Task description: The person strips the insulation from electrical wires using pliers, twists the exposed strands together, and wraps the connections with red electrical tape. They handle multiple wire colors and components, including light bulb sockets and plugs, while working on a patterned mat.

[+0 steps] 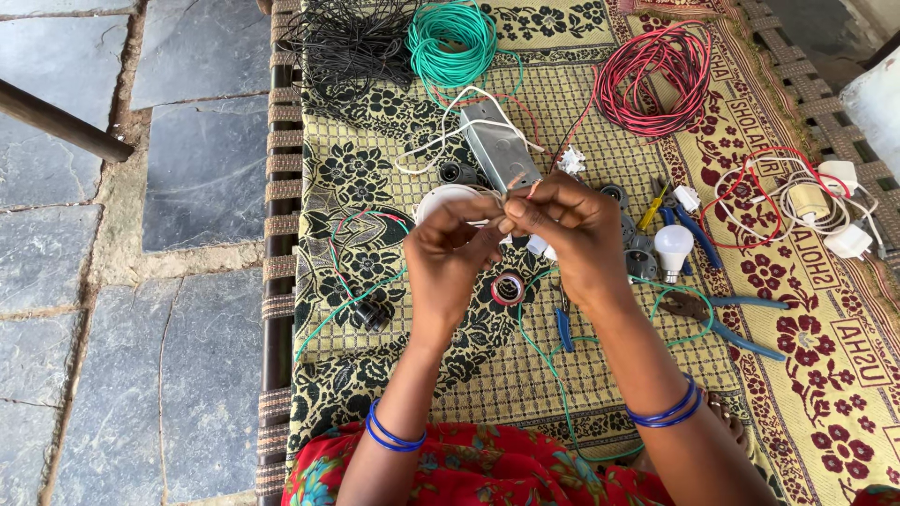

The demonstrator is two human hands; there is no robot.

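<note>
Head view: over a patterned cot mat (394,178), the left hand (450,253) and right hand (567,230) pinch a thin white wire (469,98) between closed fingers, its end bared. Steel box (500,145), bulb (671,248), pliers (727,323) and wire coils (652,80) lie unconnected; wiring looks barely begun.

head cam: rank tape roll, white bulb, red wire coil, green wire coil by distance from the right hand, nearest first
From the right hand:
1. Tape roll, just below-left of the hand, between the wrists.
2. White bulb, to its right on the mat.
3. Red wire coil, up and right.
4. Green wire coil, top centre; fairly close to the red one's distance, but farther.
</note>
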